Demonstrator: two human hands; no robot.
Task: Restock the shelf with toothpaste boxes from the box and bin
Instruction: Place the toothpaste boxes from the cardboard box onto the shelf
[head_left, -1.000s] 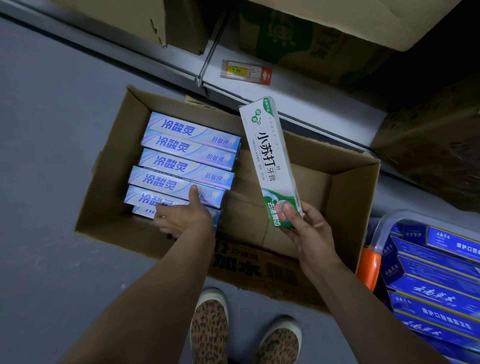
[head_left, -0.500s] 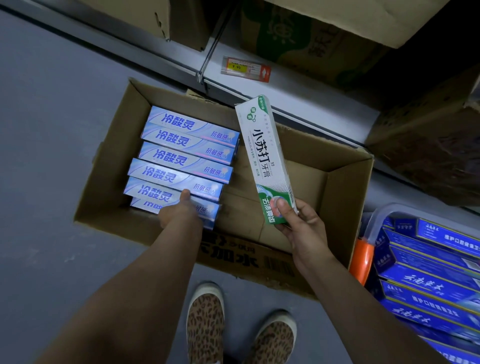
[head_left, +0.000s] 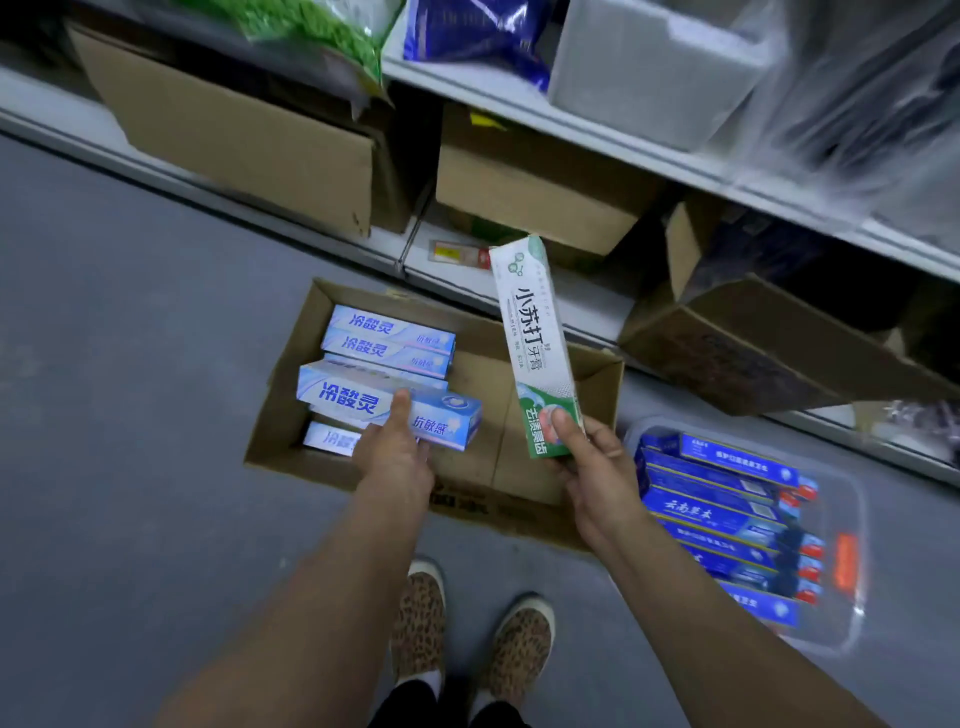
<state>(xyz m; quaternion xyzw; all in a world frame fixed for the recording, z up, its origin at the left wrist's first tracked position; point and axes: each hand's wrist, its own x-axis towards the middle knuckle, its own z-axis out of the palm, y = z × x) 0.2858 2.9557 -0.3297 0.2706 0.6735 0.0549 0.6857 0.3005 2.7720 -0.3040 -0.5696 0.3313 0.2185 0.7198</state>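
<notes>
Grey floor (head_left: 130, 364). Leopard-print shoes (head_left: 470, 639) at bottom centre, side by side. Closed cardboard cartons (head_left: 234, 130) on lowest level, one w/ flap tilted at right (head_left: 769, 343). Green bag (head_left: 322, 36), blue pkg (head_left: 467, 36), grey tub (head_left: 649, 67) above; blurred clear wrap, prob. plastic (head_left: 857, 104). Red-yellow price tag (head_left: 457, 253).

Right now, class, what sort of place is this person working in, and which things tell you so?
Probably a shop aisle or stockroom: metal shelves holding cartons, a price tag on the shelf edge, and a floor carton of toothpaste boxes.
</notes>
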